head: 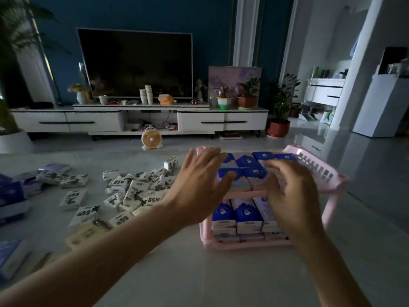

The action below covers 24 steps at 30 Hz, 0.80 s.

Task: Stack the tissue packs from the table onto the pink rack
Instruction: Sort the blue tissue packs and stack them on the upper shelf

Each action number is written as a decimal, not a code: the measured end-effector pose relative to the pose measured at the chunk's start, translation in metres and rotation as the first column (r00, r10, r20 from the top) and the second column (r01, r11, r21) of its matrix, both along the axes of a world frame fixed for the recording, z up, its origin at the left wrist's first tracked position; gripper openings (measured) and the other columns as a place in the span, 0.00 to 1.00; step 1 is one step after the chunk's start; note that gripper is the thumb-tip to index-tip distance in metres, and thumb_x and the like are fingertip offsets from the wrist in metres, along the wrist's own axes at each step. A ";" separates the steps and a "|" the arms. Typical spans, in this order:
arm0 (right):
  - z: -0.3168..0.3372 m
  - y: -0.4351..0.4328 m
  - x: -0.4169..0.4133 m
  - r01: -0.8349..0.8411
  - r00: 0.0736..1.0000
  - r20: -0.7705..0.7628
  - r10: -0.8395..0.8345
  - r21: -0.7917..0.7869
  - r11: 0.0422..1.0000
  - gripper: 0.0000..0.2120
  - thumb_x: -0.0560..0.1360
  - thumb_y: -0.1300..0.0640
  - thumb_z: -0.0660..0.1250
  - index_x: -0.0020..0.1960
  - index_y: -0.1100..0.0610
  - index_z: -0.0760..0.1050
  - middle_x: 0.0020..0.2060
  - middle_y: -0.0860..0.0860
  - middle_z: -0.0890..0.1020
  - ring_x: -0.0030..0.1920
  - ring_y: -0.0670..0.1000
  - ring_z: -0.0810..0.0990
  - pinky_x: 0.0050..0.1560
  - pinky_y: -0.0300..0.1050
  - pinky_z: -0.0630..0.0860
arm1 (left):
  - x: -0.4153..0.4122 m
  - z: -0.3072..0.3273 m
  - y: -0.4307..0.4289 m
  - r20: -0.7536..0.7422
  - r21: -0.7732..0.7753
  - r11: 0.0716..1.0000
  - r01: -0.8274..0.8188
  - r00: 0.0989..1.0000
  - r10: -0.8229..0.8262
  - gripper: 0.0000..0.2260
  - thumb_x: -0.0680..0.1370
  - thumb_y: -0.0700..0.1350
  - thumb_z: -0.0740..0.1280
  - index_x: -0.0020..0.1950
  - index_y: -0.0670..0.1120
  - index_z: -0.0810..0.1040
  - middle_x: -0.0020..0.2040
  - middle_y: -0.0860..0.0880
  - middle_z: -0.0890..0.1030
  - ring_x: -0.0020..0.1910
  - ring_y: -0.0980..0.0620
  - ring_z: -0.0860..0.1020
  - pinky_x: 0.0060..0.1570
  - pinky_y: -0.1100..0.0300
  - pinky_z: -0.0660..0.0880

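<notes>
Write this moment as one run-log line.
left hand: open over top-shelf blue tissue packs | right hand: open, same | pink plastic rack: both shelves loaded | white black-printed packs: loose on table

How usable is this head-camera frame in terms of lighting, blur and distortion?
Head view: the room is dim and brighter at the right, with glare on the glossy floor. The right hand is motion-blurred over the pink rack, while the left hand is sharper. The wide angle bends the edges. The loose tissue packs are visible, but their print is illegible.
</notes>
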State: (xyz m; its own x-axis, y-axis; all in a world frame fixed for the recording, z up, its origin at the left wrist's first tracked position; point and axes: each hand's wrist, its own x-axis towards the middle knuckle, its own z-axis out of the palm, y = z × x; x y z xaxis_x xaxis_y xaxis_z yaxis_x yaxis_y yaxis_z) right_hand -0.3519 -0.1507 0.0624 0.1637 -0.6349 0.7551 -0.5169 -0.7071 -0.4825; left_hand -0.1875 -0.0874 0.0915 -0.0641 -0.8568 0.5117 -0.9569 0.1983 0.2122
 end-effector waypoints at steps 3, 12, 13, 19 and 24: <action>-0.003 0.051 0.034 -0.189 0.972 0.118 0.204 -0.128 0.974 0.11 0.75 0.56 0.57 0.49 0.58 0.76 0.42 0.49 0.80 0.41 0.44 0.77 0.44 0.33 0.74 | 0.052 -0.027 0.054 -0.123 -0.304 0.951 -0.046 0.992 0.009 0.17 0.77 0.51 0.53 0.60 0.47 0.73 0.60 0.48 0.74 0.58 0.56 0.70 0.57 0.53 0.71; -0.062 0.138 0.134 -0.563 0.783 -0.044 0.620 0.373 0.737 0.10 0.72 0.58 0.61 0.44 0.42 0.74 0.42 0.40 0.80 0.42 0.38 0.78 0.41 0.24 0.69 | 0.199 -0.121 0.217 -0.310 -0.315 0.756 -0.574 0.815 0.489 0.10 0.71 0.42 0.56 0.46 0.48 0.75 0.45 0.47 0.79 0.45 0.48 0.75 0.49 0.59 0.66; -0.063 0.146 0.149 -0.585 0.756 -0.047 0.653 0.398 0.706 0.12 0.73 0.60 0.62 0.45 0.42 0.74 0.44 0.39 0.80 0.42 0.38 0.78 0.40 0.25 0.70 | 0.208 -0.121 0.231 -0.344 -0.365 0.710 -0.603 0.796 0.499 0.09 0.70 0.40 0.57 0.43 0.49 0.74 0.42 0.48 0.78 0.43 0.49 0.74 0.47 0.59 0.65; -0.060 0.190 0.247 -0.655 0.606 -0.118 0.787 0.489 0.577 0.16 0.74 0.66 0.63 0.44 0.44 0.73 0.39 0.47 0.79 0.42 0.42 0.77 0.40 0.29 0.71 | 0.265 -0.114 0.291 -0.519 -0.466 0.512 -0.722 0.691 0.502 0.08 0.70 0.39 0.56 0.38 0.43 0.75 0.38 0.49 0.75 0.40 0.45 0.74 0.41 0.47 0.71; -0.052 0.219 0.336 -0.691 0.506 -0.145 0.850 0.522 0.500 0.10 0.76 0.61 0.62 0.54 0.49 0.72 0.47 0.46 0.77 0.45 0.42 0.76 0.43 0.29 0.72 | 0.312 -0.129 0.327 -0.601 -0.320 0.375 -0.870 0.492 0.630 0.14 0.69 0.45 0.55 0.43 0.38 0.77 0.42 0.41 0.79 0.43 0.39 0.77 0.45 0.48 0.71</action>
